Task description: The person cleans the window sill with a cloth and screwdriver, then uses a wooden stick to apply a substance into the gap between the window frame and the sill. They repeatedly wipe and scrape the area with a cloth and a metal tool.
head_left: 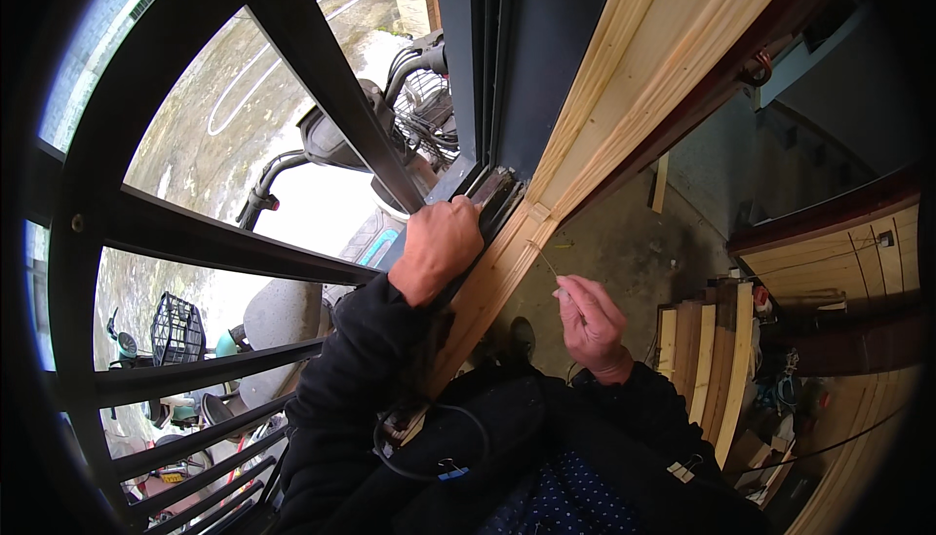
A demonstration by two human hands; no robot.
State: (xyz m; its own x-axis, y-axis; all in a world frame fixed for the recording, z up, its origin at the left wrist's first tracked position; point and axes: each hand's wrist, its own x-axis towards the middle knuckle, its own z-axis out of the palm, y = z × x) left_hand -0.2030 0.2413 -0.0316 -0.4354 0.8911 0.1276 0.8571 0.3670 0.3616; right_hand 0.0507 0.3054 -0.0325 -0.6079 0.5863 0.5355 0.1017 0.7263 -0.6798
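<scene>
Right hand (pixel 592 321): thumb and fingers pinched on a thin strand (pixel 549 263); strand slants from fingertips up to the timber (pixel 497 286) (contact unclear). Left hand (pixel 439 243): curled into a fist at the foot of the dark frame (pixel 466 67); cannot tell what it holds. Containers, beyond the bars (pixel 234 245): wire basket (pixel 429 101) on scooter (pixel 336 135), dark tangle in or behind it; second basket (pixel 178 330), lower left, contents unclear.

One head-worn fisheye looks down, close over the wooden frame (pixel 597 140).
</scene>
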